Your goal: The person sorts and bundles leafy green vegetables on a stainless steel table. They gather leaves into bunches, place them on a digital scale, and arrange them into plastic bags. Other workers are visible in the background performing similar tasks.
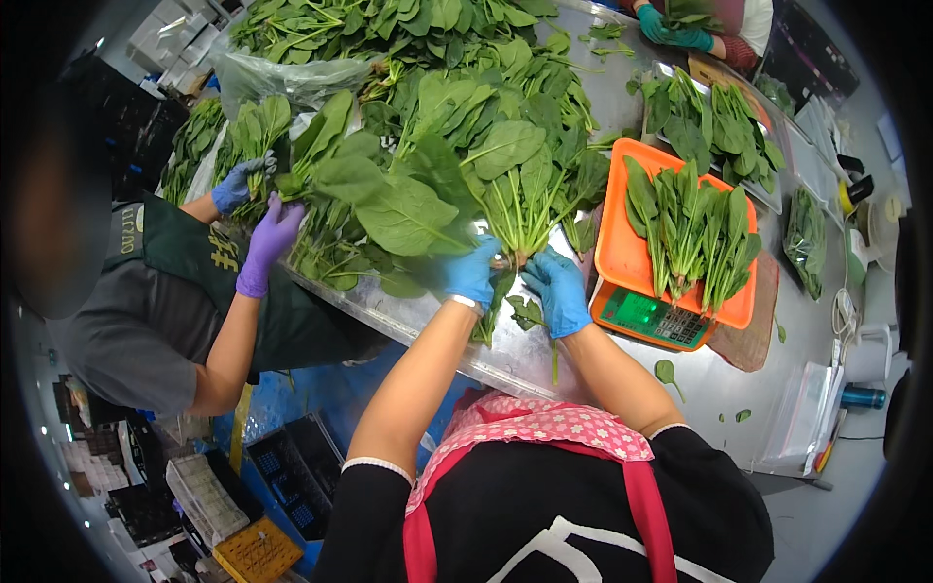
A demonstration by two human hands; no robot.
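Observation:
My left hand, in a blue glove, is closed on spinach leaves; the large leaves fan out to its left and are partly blurred. Fingers of my right hand, also gloved in blue, pinch the root end of a leafy spinach plant. That plant lies with its leaves pointing away from me, against a big heap of spinach. Loose leaf scraps rest on the metal table between my wrists. My fingertips partly hide the root.
To the right, an orange scale tray with spinach sits on a digital scale with a lit display. A co-worker's purple-gloved hand and blue-gloved hand handle spinach at left. Another person's green-gloved hands work across the table.

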